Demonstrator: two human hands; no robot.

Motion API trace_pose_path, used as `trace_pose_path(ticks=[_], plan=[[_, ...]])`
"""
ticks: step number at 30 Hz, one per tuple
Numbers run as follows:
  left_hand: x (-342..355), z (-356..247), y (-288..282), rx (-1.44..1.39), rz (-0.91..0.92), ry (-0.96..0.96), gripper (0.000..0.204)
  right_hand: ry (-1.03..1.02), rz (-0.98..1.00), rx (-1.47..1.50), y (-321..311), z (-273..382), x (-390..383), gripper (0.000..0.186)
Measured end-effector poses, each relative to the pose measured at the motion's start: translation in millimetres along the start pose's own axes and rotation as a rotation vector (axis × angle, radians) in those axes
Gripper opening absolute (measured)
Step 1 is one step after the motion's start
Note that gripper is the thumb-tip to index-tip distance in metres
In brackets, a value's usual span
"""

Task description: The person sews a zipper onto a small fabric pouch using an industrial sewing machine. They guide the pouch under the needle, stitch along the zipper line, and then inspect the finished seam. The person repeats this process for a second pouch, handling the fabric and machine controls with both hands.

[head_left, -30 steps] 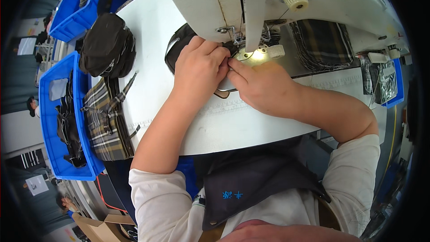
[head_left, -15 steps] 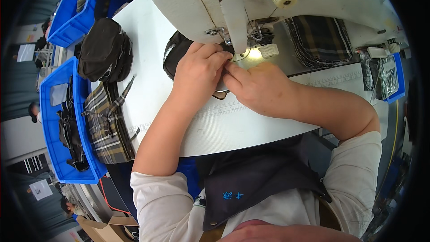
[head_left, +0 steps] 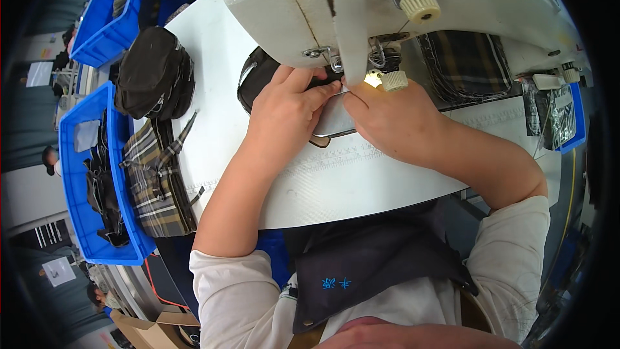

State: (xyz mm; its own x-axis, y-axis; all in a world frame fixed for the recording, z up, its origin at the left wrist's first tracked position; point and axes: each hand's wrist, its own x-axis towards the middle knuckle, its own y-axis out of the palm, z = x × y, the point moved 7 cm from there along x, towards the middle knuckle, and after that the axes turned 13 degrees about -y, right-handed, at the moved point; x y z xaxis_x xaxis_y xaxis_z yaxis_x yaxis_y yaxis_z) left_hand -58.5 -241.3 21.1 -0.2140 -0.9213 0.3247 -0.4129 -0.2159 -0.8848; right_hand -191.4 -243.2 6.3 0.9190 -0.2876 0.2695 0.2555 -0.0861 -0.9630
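Observation:
Under the head of a white sewing machine [head_left: 278,13] lies a black bag piece with a pale zipper [head_left: 250,76], partly covered by my left hand [head_left: 284,106]. That hand is closed on the bag's edge, its fingertips pinched close to the needle area. My right hand [head_left: 395,119] is just right of it, fingers curled in and thumb side toward the needle. Whatever its fingertips hold is hidden behind the hand and the machine. A lit spot [head_left: 373,79] shows beside the presser foot. Between the two hands, the metal plate [head_left: 337,116] of the machine is visible.
A finished-looking black bag [head_left: 155,72] and folded plaid fabric pieces [head_left: 155,178] sit at the table's left. Blue bins [head_left: 139,232] stand beyond them. Stacked plaid panels [head_left: 466,64] lie under the machine arm. A clear-wrapped packet [head_left: 558,115] is at the right edge.
My right hand has shifted a little to the right, away from the left hand, uncovering more of the metal plate. My left hand stays on the black bag piece.

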Motion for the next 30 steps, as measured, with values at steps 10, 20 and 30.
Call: trace_pose_path(ticks=[10,20,30], plan=[[-1,3,-1,0.005,0.017,0.008,0.028,-0.065,-0.023,-0.115,-1,3,2,0.026],[-3,-2,9,0.125,0.01,-0.103,0.035,-0.087,-0.066,-0.118,-5,8,5,0.031],[-2,-6,9,0.121,0.016,-0.089,0.033,-0.12,-0.071,-0.196,-2,8,4,0.028]])
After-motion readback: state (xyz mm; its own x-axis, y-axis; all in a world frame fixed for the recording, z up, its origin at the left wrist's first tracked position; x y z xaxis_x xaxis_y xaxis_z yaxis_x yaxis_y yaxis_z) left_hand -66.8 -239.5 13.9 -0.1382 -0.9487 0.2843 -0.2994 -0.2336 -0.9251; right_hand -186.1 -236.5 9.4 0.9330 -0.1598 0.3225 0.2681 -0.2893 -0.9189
